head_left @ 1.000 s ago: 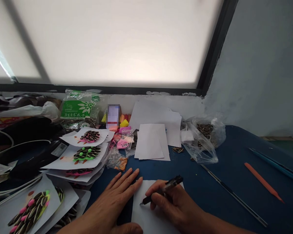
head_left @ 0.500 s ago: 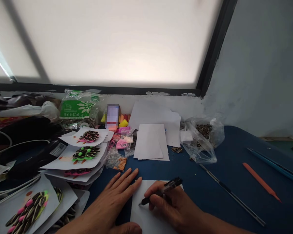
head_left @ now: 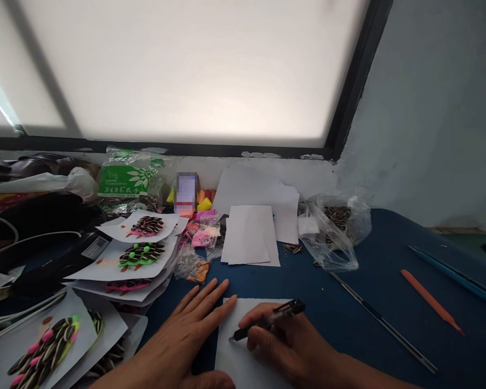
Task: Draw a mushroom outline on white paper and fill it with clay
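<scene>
My right hand [head_left: 283,343] grips a black pen [head_left: 281,313], its tip touching a white sheet of paper [head_left: 237,367] near the left edge. No clear mark shows at the tip. My left hand [head_left: 190,327] lies flat with fingers stretched out, on the table and against the sheet's left edge. Left of it are stacked white cards bearing sunflower seeds pressed into coloured clay, such as a green-clay card [head_left: 141,256], a pink-clay card [head_left: 146,224] and a card with pink dots [head_left: 44,351].
Behind the sheet lie blank papers [head_left: 247,235] and small bags of coloured clay [head_left: 202,237]. A clear bag of seeds [head_left: 336,227] stands at right. A thin rod [head_left: 384,321], an orange tool [head_left: 431,302] and a green seed packet [head_left: 125,178] are on the blue table [head_left: 336,329].
Almost nothing differs. The pen and right hand have shifted very slightly, with the tip still on the paper; the left hand stays flat.
</scene>
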The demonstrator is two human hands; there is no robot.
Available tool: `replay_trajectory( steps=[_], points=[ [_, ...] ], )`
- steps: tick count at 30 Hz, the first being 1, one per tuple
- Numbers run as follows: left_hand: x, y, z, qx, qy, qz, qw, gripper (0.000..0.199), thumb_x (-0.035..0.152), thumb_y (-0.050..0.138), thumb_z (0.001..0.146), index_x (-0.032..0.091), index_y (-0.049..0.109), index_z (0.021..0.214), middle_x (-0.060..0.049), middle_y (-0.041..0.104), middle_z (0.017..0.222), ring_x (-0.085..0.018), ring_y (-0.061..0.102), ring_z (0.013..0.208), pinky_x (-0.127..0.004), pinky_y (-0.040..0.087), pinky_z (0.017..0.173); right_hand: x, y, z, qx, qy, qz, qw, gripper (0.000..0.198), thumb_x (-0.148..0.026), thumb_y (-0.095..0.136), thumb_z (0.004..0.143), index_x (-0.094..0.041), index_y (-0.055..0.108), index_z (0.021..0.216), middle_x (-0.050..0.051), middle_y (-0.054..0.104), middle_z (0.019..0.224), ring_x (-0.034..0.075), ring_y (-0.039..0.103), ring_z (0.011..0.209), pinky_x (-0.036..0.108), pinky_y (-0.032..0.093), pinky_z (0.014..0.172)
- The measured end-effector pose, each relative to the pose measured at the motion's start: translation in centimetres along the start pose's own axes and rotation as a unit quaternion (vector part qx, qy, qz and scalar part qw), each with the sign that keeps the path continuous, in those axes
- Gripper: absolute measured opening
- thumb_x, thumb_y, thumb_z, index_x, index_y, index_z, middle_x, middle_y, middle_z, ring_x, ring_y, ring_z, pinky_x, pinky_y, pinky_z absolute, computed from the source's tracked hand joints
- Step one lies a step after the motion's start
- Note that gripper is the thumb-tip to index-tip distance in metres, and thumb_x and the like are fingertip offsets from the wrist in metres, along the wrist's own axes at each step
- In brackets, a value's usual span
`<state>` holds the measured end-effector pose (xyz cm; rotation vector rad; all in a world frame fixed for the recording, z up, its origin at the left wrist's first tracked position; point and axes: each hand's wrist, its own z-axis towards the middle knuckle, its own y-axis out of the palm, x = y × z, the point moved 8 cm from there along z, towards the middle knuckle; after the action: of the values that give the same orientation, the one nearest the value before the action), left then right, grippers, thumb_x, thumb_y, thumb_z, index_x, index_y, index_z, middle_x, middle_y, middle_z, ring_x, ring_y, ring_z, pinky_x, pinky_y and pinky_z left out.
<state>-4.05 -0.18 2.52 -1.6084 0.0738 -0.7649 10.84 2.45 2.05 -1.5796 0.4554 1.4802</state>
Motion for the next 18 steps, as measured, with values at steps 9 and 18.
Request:
replay_trajectory(
  steps=[9, 18],
  points=[
    [-0.09, 0.21, 0.16, -0.011, -0.006, 0.003, 1.000, 0.083, 0.069, 0.066, 0.083, 0.036, 0.033, 0.152, -0.004, 0.020, 0.161, -0.036, 0.020, 0.146, -0.056, 0.020, 0.117, 0.06, 0.02, 0.08, -0.009, 0.026, 0.010, 1.000, 0.026, -0.037, 0.052, 0.097, -0.015, 0.066, 0.103, 0.007, 0.069, 0.082, 0.018, 0.067, 0.072, 0.025, 0.051, 0.061],
    [0.10, 0.01, 0.15, -0.002, 0.004, 0.003, 1.000, 0.080, 0.066, 0.066, 0.085, 0.037, 0.033, 0.152, -0.004, 0.020, 0.160, -0.035, 0.022, 0.146, -0.055, 0.020, 0.118, 0.26, 0.06, -0.08, -0.015, 0.015, -0.004, 1.000, 0.028, -0.038, 0.052, 0.098, -0.015, 0.066, 0.104, 0.008, 0.072, 0.084, 0.019, 0.069, 0.074, 0.027, 0.052, 0.064]
  ],
)
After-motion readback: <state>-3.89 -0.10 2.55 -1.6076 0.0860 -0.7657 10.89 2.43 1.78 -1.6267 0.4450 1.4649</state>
